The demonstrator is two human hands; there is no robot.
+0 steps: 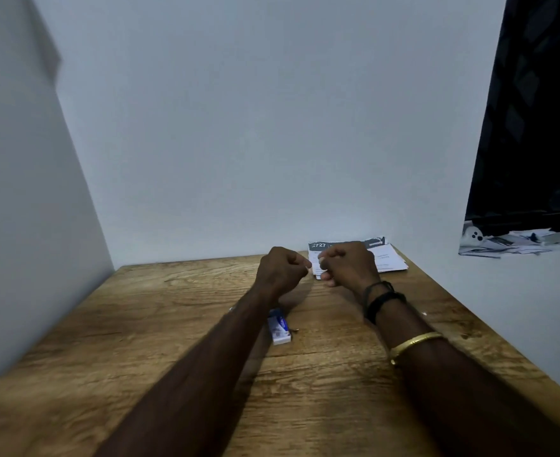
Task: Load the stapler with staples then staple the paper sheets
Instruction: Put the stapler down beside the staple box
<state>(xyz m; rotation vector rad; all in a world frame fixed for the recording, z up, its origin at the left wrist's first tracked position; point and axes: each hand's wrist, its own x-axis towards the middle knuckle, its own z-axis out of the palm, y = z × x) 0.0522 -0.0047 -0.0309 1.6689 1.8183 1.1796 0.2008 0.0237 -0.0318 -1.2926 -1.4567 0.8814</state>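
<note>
My left hand [282,268] and my right hand [348,263] are raised side by side over the far part of the wooden table [140,324], both with fingers curled in. Their fingertips nearly meet. I cannot tell whether anything small is pinched between them. Just behind my right hand a stack of printed paper sheets [389,257] lies against the wall, partly hidden by that hand. A small blue and white staple box [279,328] lies on the table under my left forearm, with a tiny metal bit [294,330] beside it. No stapler is visible.
White walls close the table in at the back and on the left. At the upper right hangs a dark panel [536,127] with scattered papers [516,240] below it. The table's right edge runs diagonally toward me.
</note>
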